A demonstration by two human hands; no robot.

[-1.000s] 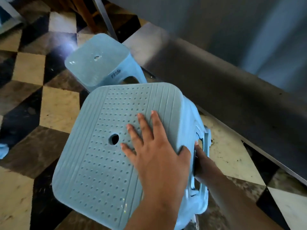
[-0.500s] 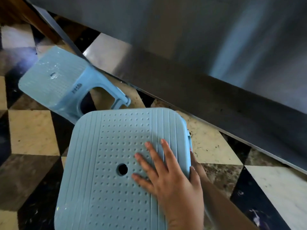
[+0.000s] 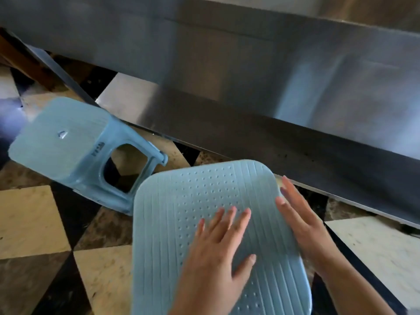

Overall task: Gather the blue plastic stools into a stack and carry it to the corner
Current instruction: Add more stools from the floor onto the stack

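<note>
blue plastic near stool [image 3: 181,223] lies under both hands: left hand [image 3: 218,253] flat on its seat, right hand [image 3: 302,226] along its edge, fingers straight; second stool [image 3: 61,146] just beside.

Both hands are in view, bare, with forearms entering from the near edge. The left hand [image 3: 221,248] lies palm down, fingers straight and slightly spread, thumb out to the right, flat on the ribbed top of the light blue plastic stool [image 3: 181,212]. The right hand [image 3: 300,220] is extended, fingers straight and together, pointing far-left, its palm against the stool's right edge. Neither hand curls round anything.
</note>
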